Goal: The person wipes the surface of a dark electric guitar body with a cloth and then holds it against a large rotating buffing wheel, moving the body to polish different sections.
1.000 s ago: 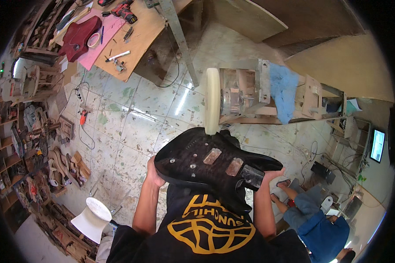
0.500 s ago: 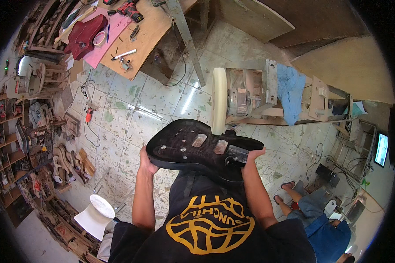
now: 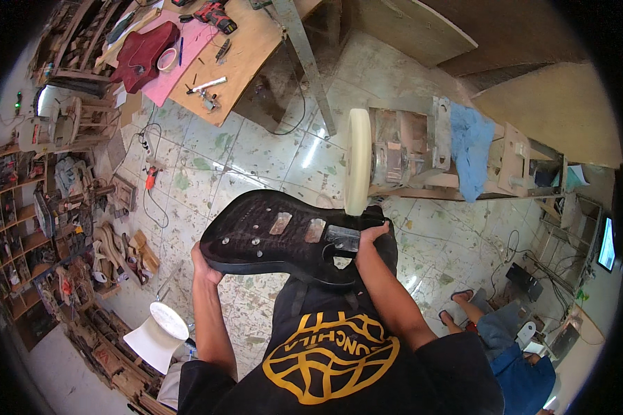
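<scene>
A glossy black electric guitar body [image 3: 249,228] is held level in front of me, its top face up with pickup cutouts and several small holes. My left hand [image 3: 205,265] grips its rounded end, the fingers hidden beneath. Around the neck end, beside the neck pocket, my right hand [image 3: 371,236] is closed. A cream buffing wheel [image 3: 357,159] stands just beyond; its lower rim meets the body's far edge near the horn. I cannot tell if they press together.
The wheel's machine frame [image 3: 408,145] extends right, with a blue cloth [image 3: 471,152] over it. A wooden table [image 3: 246,69] at upper left bears a red guitar body [image 3: 145,55] and a drill [image 3: 216,17]. Left are a white chair [image 3: 156,339] and shelves [image 3: 10,235]. Another person [image 3: 512,353] sits at lower right.
Both hands have carried the guitar body to the left. The wheel's rim now meets it closer to the neck-end horn. The view has shifted slightly.
</scene>
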Available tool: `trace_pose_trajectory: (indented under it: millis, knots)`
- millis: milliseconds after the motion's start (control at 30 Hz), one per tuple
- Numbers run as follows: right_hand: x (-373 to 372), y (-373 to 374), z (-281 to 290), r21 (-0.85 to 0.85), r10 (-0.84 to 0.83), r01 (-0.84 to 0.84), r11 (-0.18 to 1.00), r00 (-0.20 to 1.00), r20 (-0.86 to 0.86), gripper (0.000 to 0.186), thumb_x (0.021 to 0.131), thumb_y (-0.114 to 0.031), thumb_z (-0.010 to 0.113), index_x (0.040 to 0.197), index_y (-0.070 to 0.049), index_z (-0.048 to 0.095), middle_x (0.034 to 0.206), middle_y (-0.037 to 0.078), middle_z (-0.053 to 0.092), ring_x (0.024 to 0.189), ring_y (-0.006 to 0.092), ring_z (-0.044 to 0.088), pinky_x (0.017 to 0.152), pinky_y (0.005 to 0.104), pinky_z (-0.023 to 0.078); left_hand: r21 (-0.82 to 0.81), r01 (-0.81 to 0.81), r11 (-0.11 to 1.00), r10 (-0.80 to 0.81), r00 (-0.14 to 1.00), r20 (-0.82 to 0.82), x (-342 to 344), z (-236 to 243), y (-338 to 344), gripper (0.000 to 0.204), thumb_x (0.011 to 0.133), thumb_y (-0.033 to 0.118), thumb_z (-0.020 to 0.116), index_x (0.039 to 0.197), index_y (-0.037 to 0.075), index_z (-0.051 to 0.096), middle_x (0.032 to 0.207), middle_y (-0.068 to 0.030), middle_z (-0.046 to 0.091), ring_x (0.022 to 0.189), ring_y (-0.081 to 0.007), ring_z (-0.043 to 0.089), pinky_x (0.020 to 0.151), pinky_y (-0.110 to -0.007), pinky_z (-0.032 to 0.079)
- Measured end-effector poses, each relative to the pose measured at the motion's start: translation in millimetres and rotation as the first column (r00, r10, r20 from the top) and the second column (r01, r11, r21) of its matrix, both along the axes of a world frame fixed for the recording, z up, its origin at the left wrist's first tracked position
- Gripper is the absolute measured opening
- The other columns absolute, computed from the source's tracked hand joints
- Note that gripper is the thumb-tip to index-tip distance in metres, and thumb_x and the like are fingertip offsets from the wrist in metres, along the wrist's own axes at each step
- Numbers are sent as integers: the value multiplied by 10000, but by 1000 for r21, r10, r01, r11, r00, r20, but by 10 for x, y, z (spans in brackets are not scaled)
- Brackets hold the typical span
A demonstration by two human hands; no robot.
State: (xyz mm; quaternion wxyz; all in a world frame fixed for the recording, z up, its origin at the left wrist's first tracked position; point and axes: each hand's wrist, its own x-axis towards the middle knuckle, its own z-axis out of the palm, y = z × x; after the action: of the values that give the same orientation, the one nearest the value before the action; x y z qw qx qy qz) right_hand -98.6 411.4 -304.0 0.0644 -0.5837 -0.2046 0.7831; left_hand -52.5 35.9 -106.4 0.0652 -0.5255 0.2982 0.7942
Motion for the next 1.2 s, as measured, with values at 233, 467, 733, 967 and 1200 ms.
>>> trace_pose_trajectory:
  millis: [233,467,733,967,1200]
  knots:
    - [-176,-580,536,-99,48,-37,994,993,110,704,846,-651,332,1180,-73,554,1180,114,572,1002,320,577,900,452,457,-102,-110,989,112,994,12,354,342,-193,445,925,291,341,1134,-19,583,1111,-178,635,965,-305,630,896,-434,509]
    - [-297,-1339,939,-204,274,-258,944,960,52,773,823,-719,301,1161,-76,567,1145,117,602,986,320,576,881,439,465,-239,-251,938,230,967,-110,961,893,-338,430,928,277,365,1162,-12,579,1146,-182,620,997,-318,628,896,-439,512]
    - [-843,-1551,2159,-373,297,-509,776,817,-495,886,773,-780,313,895,49,601,868,207,643,851,401,586,814,520,464,-270,-452,850,292,831,-474,1332,1477,260,444,921,261,395,1245,-11,529,1203,-163,591,1063,-302,597,927,-421,493]
    - [-1193,-1116,3388,-122,196,-727,676,337,-921,906,730,-823,348,924,24,606,919,198,628,941,392,574,938,553,410,-85,-536,840,256,530,-809,1214,1334,475,504,951,336,349,1282,-18,489,1299,-155,531,1165,-304,525,1026,-435,387]
    - [-1423,-1128,4821,96,225,-786,611,56,-973,987,763,-830,314,1223,21,512,1207,225,554,1143,372,511,1039,522,352,-10,-722,692,324,322,-890,830,1369,539,521,953,361,318,1271,-8,503,1276,-143,550,1157,-296,532,1005,-432,412]
